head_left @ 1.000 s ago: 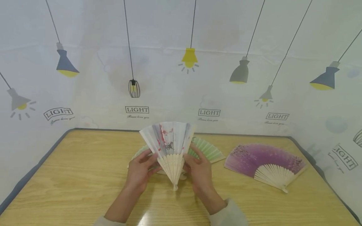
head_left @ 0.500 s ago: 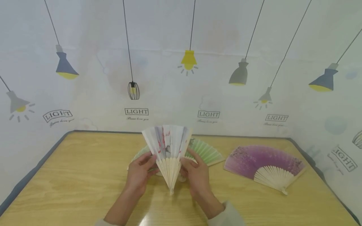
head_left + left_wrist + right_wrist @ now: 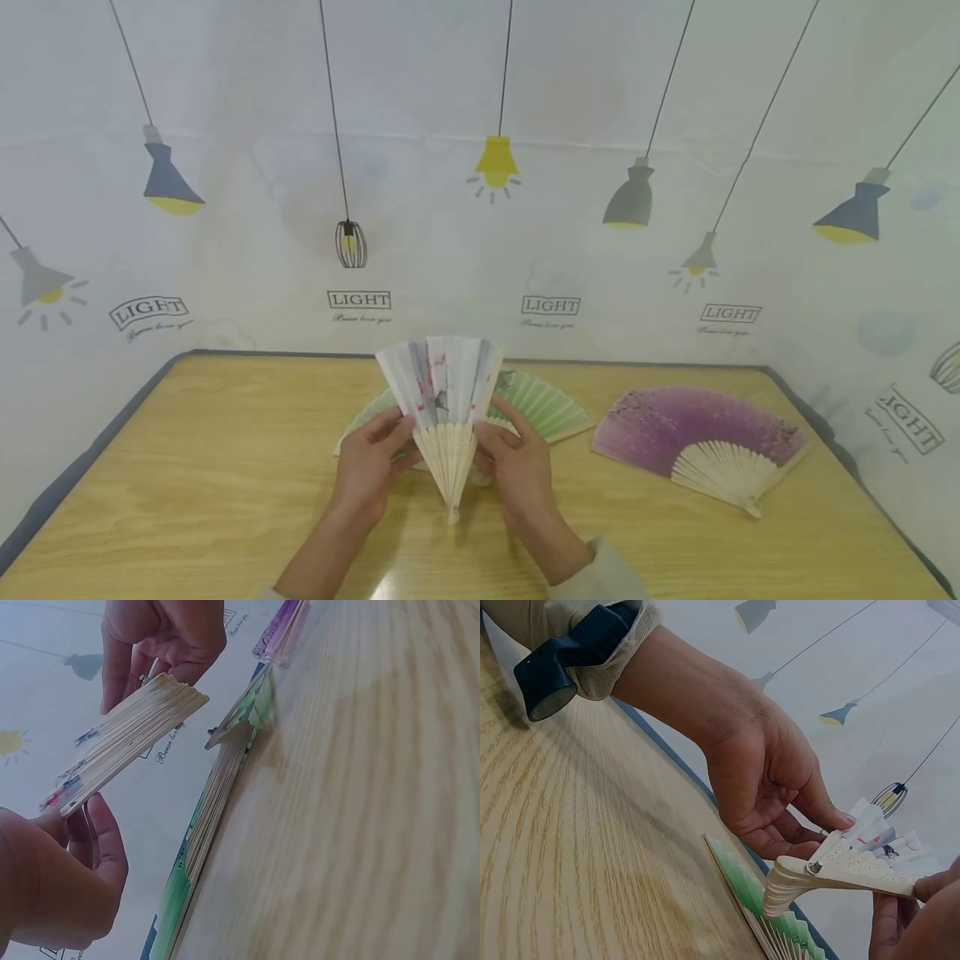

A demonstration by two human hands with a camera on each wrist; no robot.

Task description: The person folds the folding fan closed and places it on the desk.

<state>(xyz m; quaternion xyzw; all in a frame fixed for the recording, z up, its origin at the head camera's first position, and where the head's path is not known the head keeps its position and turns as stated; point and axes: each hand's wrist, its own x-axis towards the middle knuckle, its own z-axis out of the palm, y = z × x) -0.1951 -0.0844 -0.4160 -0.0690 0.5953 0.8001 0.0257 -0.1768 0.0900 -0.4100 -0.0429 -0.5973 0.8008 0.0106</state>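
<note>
A white folding fan [image 3: 450,383] with red and grey painted marks stands partly spread above the table, its pale slats meeting at a pivot pointing toward me. My left hand [image 3: 365,468] pinches its left outer edge between thumb and fingers. On the opposite edge, my right hand [image 3: 522,471] grips the fan the same way. Behind both hands a green folding fan [image 3: 543,404] lies spread on the table, its middle hidden. The left wrist view shows the stacked slats of the white fan [image 3: 127,742] edge-on between the two hands.
A purple folding fan [image 3: 667,421] with blossom print lies spread on the table to the right. The wood-grain table [image 3: 187,500] has a dark border against a white backdrop [image 3: 450,250] printed with lamps. A dark wrist device [image 3: 577,652] sits on the left sleeve.
The white fan has become slightly narrower as my two hands moved a little closer together. It also sits slightly lower and further left in view. The green and purple fans stay put.
</note>
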